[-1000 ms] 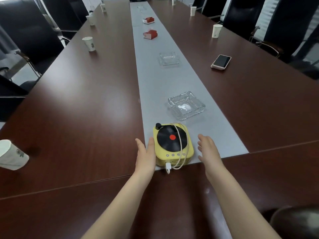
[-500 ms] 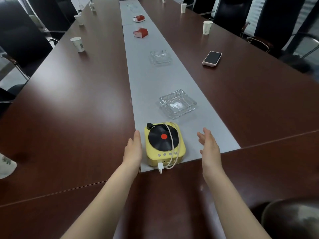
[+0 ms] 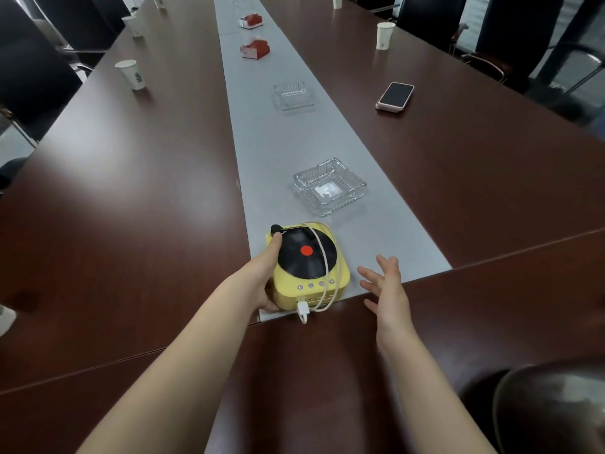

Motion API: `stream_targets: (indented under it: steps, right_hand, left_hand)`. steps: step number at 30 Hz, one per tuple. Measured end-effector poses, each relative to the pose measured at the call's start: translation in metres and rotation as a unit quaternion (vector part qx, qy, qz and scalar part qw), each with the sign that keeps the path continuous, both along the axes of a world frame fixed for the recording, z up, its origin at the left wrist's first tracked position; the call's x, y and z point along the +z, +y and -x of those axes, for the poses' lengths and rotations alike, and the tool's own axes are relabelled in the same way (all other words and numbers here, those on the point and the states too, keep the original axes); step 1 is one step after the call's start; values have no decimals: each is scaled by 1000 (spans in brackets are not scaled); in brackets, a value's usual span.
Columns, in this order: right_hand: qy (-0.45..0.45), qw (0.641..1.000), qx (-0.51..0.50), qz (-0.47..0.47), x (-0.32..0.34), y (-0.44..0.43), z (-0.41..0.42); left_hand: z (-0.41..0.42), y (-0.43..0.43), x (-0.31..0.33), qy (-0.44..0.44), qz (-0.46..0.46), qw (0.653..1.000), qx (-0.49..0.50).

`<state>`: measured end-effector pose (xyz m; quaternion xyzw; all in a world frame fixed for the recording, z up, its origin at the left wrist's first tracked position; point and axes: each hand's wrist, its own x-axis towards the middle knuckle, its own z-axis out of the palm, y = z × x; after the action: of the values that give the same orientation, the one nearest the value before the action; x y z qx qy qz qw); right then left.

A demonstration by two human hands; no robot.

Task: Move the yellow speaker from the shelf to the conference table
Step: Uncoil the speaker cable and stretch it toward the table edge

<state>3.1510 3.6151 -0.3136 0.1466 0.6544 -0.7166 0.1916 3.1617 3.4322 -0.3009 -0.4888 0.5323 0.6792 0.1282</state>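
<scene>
One yellow speaker (image 3: 309, 267), shaped like a small record player with a black disc and red centre on top, is seen standing on the near end of the grey runner (image 3: 278, 142) that lies along the middle of the dark brown desk (image 3: 131, 208). One pale cable (image 3: 322, 257) is looped over its top, with the white plug hanging at the front edge.

The left hand (image 3: 265, 273) is pressed against the speaker's left side, its thumb laid up along the top edge near the black knob; whether the fingers are closed around the body cannot be told. The right hand (image 3: 388, 286) is held open with fingers spread, just beside the speaker's right side and apart from it.

Two glass ashtrays (image 3: 329, 186) are counted on the runner, the nearer just beyond the speaker, the other (image 3: 294, 95) farther on. Two red-and-white boxes (image 3: 254, 49) are seen beyond them. One phone (image 3: 395, 96) is laid face up on the right. Several white paper cups (image 3: 131, 73) are spread along both sides, five being discernible. Dark chairs (image 3: 32, 67) are ranged around the desk.
</scene>
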Motion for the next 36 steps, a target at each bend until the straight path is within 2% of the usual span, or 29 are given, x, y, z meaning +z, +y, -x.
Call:
stream_targets:
  steps: [7,13,19,22,25,28,32,36]
  right_hand:
    - [-7,1000,-5,11,-4,3,-2]
    - [-44,997,-21,67,-7,7,0]
    - [-73,986,5,149,6,2,1]
    - [-54,991,42,113,17,-5,2]
    - [-4,996,88,8,27,-17,1]
    - [58,993,86,-62,33,-28,-1]
    - [86,991,60,-80,31,-34,-3]
    - [66,997,15,-37,31,-31,1]
  left_hand:
    - [7,16,5,32,16,999,2]
    - [13,22,4,82,29,996,-3]
    - [0,18,-7,111,-46,992,36]
    - [-7,13,-8,138,-89,985,58]
    - [-11,11,-5,166,-102,978,77]
    - [-14,11,-2,179,-119,972,90]
    - [-15,11,-2,190,-120,969,99]
    - [-16,9,-2,203,-112,967,106]
